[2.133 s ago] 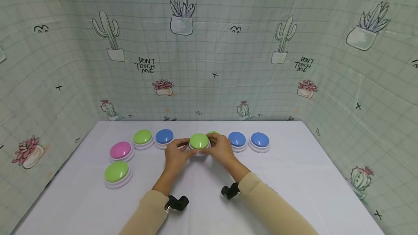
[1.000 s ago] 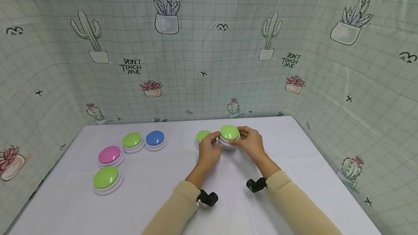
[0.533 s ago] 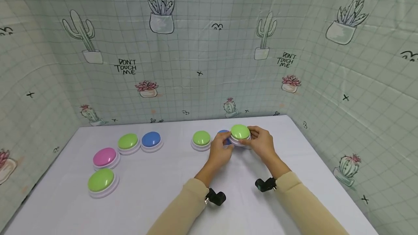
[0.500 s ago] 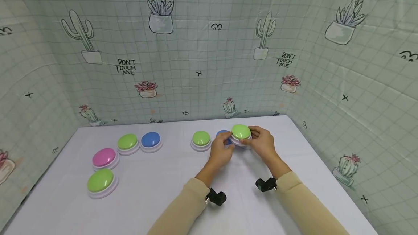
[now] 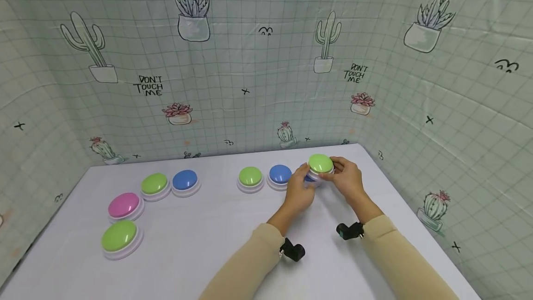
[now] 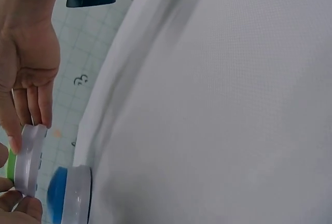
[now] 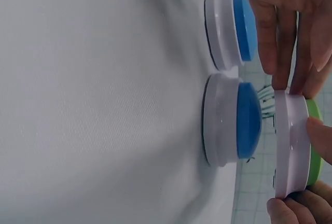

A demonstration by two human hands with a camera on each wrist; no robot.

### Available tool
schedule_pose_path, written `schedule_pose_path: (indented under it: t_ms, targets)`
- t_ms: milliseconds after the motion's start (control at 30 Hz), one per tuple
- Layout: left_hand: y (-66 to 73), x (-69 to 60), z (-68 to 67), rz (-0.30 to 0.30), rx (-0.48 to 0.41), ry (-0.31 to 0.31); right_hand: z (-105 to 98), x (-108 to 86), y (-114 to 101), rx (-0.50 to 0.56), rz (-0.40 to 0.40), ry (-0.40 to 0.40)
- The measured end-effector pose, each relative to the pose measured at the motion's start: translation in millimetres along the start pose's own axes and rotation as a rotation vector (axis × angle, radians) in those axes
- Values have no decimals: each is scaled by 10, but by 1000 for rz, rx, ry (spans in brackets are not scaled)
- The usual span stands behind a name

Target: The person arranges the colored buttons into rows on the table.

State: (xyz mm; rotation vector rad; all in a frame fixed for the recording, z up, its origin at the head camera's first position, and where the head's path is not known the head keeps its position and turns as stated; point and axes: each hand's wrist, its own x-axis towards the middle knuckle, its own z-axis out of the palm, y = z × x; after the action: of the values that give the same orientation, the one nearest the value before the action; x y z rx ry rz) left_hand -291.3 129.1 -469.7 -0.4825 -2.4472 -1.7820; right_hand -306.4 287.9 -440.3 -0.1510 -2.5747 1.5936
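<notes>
A green push button [image 5: 320,163] with a white base is held up off the table between both hands. My left hand [image 5: 299,193] grips its left side with fingers and thumb. On the other side my right hand [image 5: 349,179] pinches the rim. Under the raised button stands a blue push button [image 7: 233,123], mostly hidden in the head view; a gap between the two shows in the right wrist view. Just left of it sits another blue button [image 5: 280,174], and farther left a green button [image 5: 250,177] rests on the table.
At the left of the white table [image 5: 200,244] stand a blue button [image 5: 185,180], a green button [image 5: 154,184], a pink button [image 5: 124,205] and a nearer green button [image 5: 119,236]. A patterned cloth [image 5: 233,59] rises behind and along the sides.
Both hands have carried the green button rightward, past the resting green button and the first blue button, to above the rightmost blue one. The head view has turned a little right.
</notes>
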Motion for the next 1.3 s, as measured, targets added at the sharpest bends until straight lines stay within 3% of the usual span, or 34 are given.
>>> schedule_pose_path:
  t_ms: [267,467,633,967,1300]
  targets:
    - [-16,29,198,-56,-181,-134,-170,64,115,-4,33,-15]
    - [-3,47,380,-83,-213,-179,-240,106,238,-14,78,-22]
    - [-9,75,482,-148,-226,-219,-276,115,316,-32,118,-8]
    - [-39,117,601,-238,-247,-211,-316,185,452,-94,150,-27]
    - [-104,133,626,-227,-253,-197,-272,236,523,-157,138,-8]
